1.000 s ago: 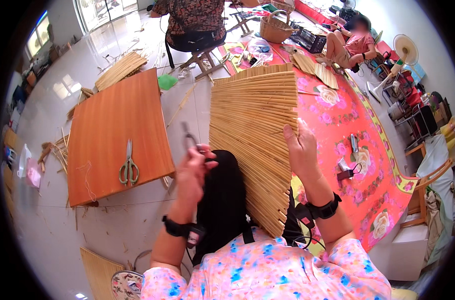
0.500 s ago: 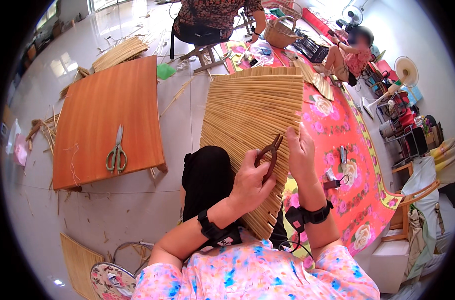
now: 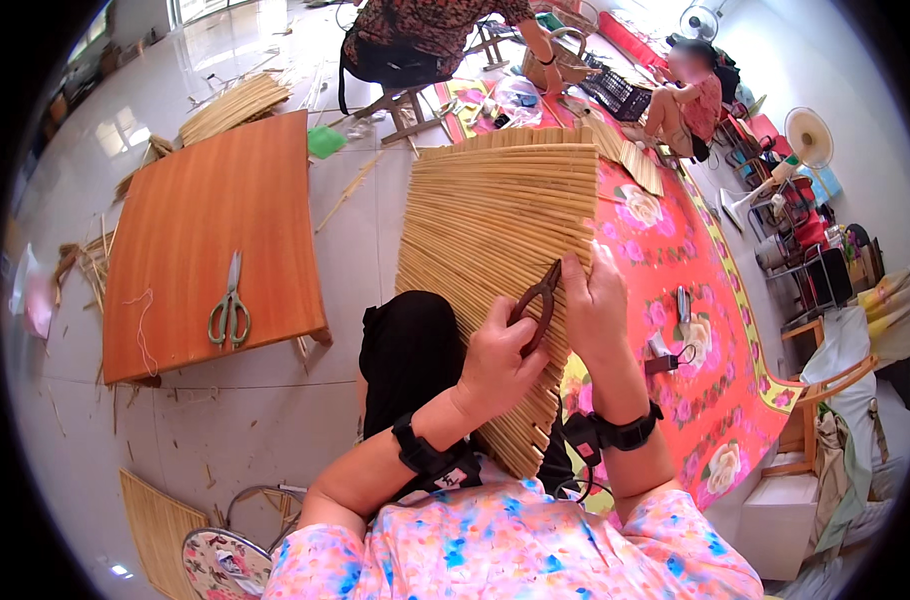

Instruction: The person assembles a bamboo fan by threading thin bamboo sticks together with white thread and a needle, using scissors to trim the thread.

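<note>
A fan-shaped panel of slender straw-coloured stalks (image 3: 495, 205) leans across my lap, wide at the far end and narrow near my body. My left hand (image 3: 498, 358) is wrapped round the handles of dark, rusty pliers (image 3: 545, 305). Their jaws look closed, with the tips beside my right thumb at the panel's right edge. My right hand (image 3: 595, 308) grips that edge between thumb and fingers. Whether the jaws hold a stalk or thread there is too small to make out.
Left of me stands a low wooden table (image 3: 210, 200) bearing green-handled scissors (image 3: 232, 310) and thread. A red floral mat (image 3: 715, 420) spreads to the right. Two people sit farther off, near a wicker basket (image 3: 565, 65). A fan (image 3: 808, 138) stands at the right.
The pliers' jaws have gone from parted to closed, beside my right thumb. My right hand has shifted slightly left with the panel. The far person's arm has reached lower.
</note>
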`<action>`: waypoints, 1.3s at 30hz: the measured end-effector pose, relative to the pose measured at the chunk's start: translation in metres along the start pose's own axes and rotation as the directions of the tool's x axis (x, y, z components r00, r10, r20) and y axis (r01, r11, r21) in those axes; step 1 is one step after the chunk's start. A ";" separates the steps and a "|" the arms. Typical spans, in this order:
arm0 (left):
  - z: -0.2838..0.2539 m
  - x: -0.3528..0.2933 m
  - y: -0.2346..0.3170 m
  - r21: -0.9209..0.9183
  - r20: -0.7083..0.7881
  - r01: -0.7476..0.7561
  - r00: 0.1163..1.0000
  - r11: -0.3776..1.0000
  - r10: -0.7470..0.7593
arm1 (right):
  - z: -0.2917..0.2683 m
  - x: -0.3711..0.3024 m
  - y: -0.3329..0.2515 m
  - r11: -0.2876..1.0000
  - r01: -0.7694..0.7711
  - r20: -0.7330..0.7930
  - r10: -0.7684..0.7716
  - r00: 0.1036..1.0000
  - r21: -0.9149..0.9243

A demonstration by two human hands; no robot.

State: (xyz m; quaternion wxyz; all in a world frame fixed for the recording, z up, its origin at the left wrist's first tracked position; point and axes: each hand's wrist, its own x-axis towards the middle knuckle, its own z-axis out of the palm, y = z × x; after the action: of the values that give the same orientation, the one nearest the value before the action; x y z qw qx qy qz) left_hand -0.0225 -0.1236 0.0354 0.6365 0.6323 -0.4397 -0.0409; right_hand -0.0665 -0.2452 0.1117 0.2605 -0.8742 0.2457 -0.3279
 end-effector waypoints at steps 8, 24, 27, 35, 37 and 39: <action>-0.080 0.006 0.021 0.000 -0.263 0.025 0.964 1.000 -0.024 | -0.005 0.006 0.024 0.995 -0.069 -0.042 0.066 0.997 -0.078; -0.248 -0.073 -0.197 0.729 -0.199 0.543 0.750 0.417 -0.631 | 0.002 0.000 0.025 0.999 -0.010 -0.061 0.012 0.998 0.040; -0.237 -0.076 -0.224 0.801 -0.393 0.552 0.776 0.231 -0.493 | 0.002 0.000 0.019 0.999 0.020 -0.072 -0.017 0.997 0.039; -0.212 -0.071 -0.230 0.802 -0.557 0.596 0.727 -0.034 -0.401 | -0.008 -0.011 0.026 0.904 -0.178 0.095 0.153 0.984 0.388; -0.207 -0.054 -0.214 0.817 -0.520 0.573 0.782 0.069 -0.343 | -0.007 -0.015 0.022 0.843 -0.193 0.115 0.156 0.981 0.501; -0.202 -0.031 -0.198 0.808 -0.406 0.460 0.888 0.368 -0.218 | -0.003 -0.020 0.016 0.796 -0.215 0.122 0.177 0.977 0.565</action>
State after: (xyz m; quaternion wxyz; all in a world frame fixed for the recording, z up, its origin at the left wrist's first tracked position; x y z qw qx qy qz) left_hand 0.1818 0.0115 -0.1087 0.2329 0.9463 -0.1770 0.1376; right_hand -0.0862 -0.2461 0.0945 0.5523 -0.7342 0.2161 -0.3304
